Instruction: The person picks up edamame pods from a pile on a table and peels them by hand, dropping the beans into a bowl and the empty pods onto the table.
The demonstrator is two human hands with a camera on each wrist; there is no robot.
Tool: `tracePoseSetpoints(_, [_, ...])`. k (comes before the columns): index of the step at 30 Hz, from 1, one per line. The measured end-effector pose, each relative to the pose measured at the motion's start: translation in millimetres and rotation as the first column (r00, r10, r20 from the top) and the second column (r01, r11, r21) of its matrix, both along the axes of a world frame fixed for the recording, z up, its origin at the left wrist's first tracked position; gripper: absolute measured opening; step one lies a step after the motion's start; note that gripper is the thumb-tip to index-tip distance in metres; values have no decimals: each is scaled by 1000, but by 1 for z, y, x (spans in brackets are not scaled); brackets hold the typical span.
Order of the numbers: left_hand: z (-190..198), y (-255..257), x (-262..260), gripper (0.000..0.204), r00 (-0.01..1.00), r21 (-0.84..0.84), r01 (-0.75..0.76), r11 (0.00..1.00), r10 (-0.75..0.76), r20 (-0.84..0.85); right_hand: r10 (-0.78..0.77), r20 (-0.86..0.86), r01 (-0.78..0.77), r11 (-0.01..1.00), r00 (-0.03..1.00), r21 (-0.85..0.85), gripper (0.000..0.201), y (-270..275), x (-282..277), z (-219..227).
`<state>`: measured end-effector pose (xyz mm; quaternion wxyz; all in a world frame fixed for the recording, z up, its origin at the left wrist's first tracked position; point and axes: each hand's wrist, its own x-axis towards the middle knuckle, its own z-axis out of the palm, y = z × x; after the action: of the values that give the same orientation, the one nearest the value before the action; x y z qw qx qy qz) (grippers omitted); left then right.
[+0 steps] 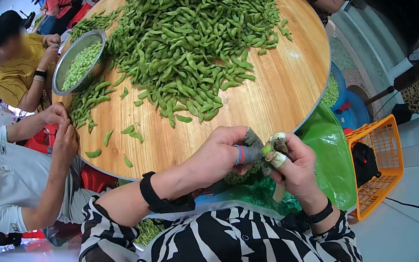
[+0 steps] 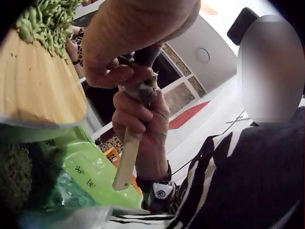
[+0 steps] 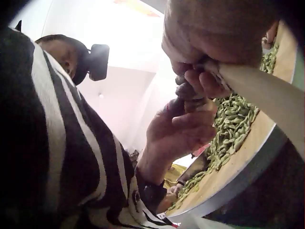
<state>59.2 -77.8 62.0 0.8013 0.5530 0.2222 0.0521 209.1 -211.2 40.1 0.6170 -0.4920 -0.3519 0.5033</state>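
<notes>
In front of the body, close to the table's near edge, the two hands meet fingertip to fingertip. A green soybean pod point(image 1: 267, 150) shows between them, mostly hidden by fingers. My left hand point(image 1: 228, 152) pinches it from the left, with grey covers on the fingers and a red and blue band. My right hand point(image 1: 297, 164), its thumb wrapped in white, meets the pod from the right. That hand also grips a tool by its pale flat handle point(image 2: 127, 162), which points down out of the fist in the left wrist view; its working end is hidden.
A big heap of soybean pods point(image 1: 190, 41) covers the round wooden table point(image 1: 290, 85). A metal bowl of shelled beans point(image 1: 102, 37) stands at the left. A green plastic sheet point(image 1: 328, 150) and an orange crate point(image 1: 389, 157) are at the right. Other people sit around.
</notes>
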Motion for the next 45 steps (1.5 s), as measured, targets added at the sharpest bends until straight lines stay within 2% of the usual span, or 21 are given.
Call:
tracePoseSetpoints(1, [-4,0,0,11,1000,1,3,1000,-3,0,2,5,-2,1000,1000,-18,18,0,1,0])
tracePoseSetpoints(3, [-18,0,1,12,995,-306,15,952,16,97,17,-37,-18,1000,999,-15,15,0,6,-5])
tracePoseSetpoints(7, [-29,-1,4,13,996,-384,23,923,14,92,32,-198,-49,995,980,-85,10,4,10,-4])
tracePoseSetpoints(10, [-32,-3,6,11,997,-233,51,971,-38,60,95,-33,-99,984,995,-148,9,1,16,-6])
tracePoseSetpoints(14, [-28,-7,10,10,994,49,87,995,-83,-65,129,-23,-131,972,991,-193,10,1,19,-5])
tracePoseSetpoints(16, [-33,-10,11,10,990,144,100,985,-84,-114,152,189,-104,965,970,-242,10,-1,16,-4])
tracePoseSetpoints(18, [-43,-14,12,10,999,411,36,911,-19,-46,133,235,-78,970,963,-230,9,-1,15,-11])
tracePoseSetpoints(19, [-45,-15,13,10,999,410,35,911,-18,-46,112,280,-53,976,953,-210,9,-1,15,-15])
tracePoseSetpoints(20, [-45,-17,13,12,996,703,68,708,-13,-83,113,280,-54,976,953,-210,9,-2,14,-21])
tracePoseSetpoints(21, [-46,-17,13,14,993,904,104,415,3,-116,116,304,-56,978,946,-199,8,-3,13,-27])
tracePoseSetpoints(22, [-47,-16,13,14,993,903,104,416,3,-115,120,328,-60,980,937,-189,7,-3,13,-30])
tracePoseSetpoints(24, [-47,-13,12,19,986,488,99,867,-19,-168,123,231,-67,970,965,-235,6,-3,18,-27])
tracePoseSetpoints(25, [-45,-14,11,19,985,488,100,867,-18,-170,116,130,-76,958,985,-277,6,-3,20,-26])
tracePoseSetpoints(26, [-41,-15,11,20,988,321,20,947,30,-149,113,130,-74,959,985,-274,6,-3,18,-26])
tracePoseSetpoints(27, [-38,-14,12,22,987,141,-61,988,81,-136,71,-28,-76,959,997,-274,6,-2,17,-26])
tracePoseSetpoints(28, [-40,-13,11,22,988,144,-59,988,79,-135,28,-186,-79,959,982,-273,7,-2,16,-25])
tracePoseSetpoints(30, [-47,-12,6,24,995,-165,-79,983,89,53,-2,-229,-65,956,973,-287,10,-2,17,-29])
tracePoseSetpoints(32, [-50,-17,6,25,989,-208,-98,973,118,89,-79,-398,-35,962,914,-271,13,-1,18,-31])
tracePoseSetpoints(36, [-58,-17,2,28,986,-234,-92,968,122,115,-80,-501,-81,953,862,-292,13,0,15,-28])
tracePoseSetpoints(42, [-44,-11,2,21,960,-322,-233,918,269,75,64,-237,-137,943,969,-305,17,-12,13,-33])
tracePoseSetpoints(45, [-46,-9,-1,21,973,-312,-183,932,218,81,110,-27,-112,926,994,-361,23,-13,8,-22])
